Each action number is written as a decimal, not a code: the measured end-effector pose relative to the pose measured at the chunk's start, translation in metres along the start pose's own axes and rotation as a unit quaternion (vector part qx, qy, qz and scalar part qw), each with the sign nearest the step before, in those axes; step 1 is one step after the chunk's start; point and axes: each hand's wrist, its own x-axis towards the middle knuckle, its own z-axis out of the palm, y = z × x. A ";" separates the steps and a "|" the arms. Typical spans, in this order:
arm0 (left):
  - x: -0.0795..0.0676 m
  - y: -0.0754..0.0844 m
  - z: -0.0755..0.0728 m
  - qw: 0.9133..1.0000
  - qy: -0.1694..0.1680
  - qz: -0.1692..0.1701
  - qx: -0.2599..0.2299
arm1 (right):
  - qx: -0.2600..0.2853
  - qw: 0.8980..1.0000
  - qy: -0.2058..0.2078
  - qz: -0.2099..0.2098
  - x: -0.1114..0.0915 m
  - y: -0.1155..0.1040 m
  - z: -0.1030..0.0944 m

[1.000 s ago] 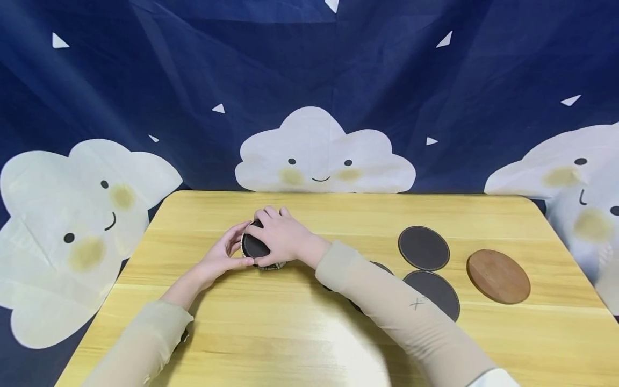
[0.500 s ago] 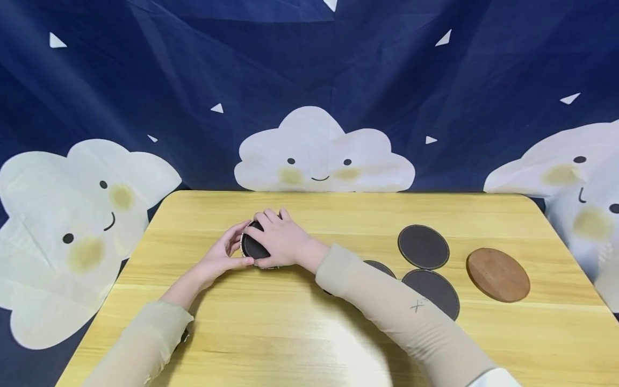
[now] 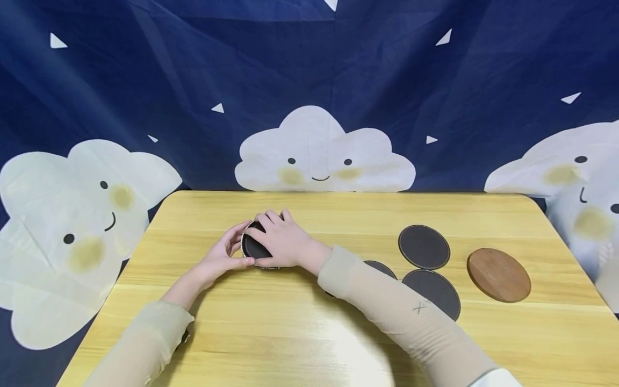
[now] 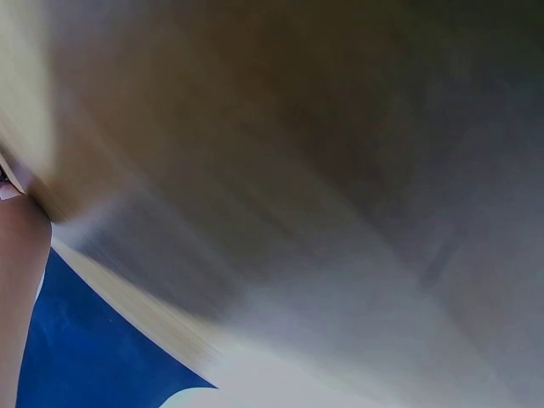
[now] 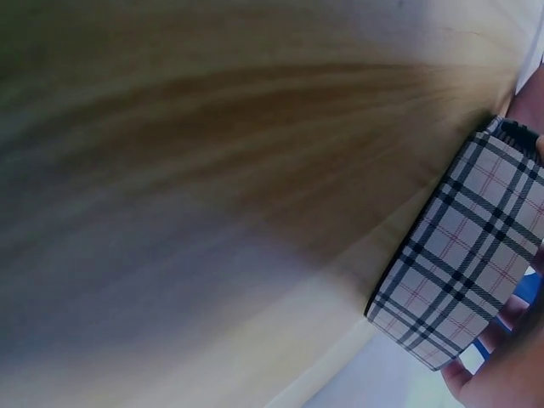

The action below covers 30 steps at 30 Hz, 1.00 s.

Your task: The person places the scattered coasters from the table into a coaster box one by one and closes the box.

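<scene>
A round, plaid-sided coaster holder [image 3: 255, 246] with a black face or black coaster on top stands left of the table's middle. My left hand [image 3: 217, 257] grips its left side, thumb along the near edge and fingers behind. Over its top lies my right hand [image 3: 286, 243], thumb at the near rim and fingers curled at the far rim, hiding much of it. Black, white and red checks show on the holder's side [image 5: 459, 255] in the right wrist view. Mostly blurred tabletop fills the left wrist view, with part of a hand [image 4: 21, 280] at its left edge.
Two round black coasters [image 3: 424, 247] lie right of centre, one partly under the right sleeve [image 3: 401, 312]. Another coaster [image 3: 382, 267] shows partly behind that sleeve. Farther right lies a brown wooden disc [image 3: 499, 275]. A blue cloud-print cloth [image 3: 309, 64] hangs behind the table [image 3: 271, 333].
The right hand has shifted very slightly toward the near side over the holder, and a bit more of the coaster behind the sleeve shows. The left hand keeps its place.
</scene>
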 end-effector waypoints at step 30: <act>0.002 -0.002 0.001 1.000 0.004 0.011 -0.003 | 0.024 0.999 0.034 -0.023 -0.034 -0.001 -0.009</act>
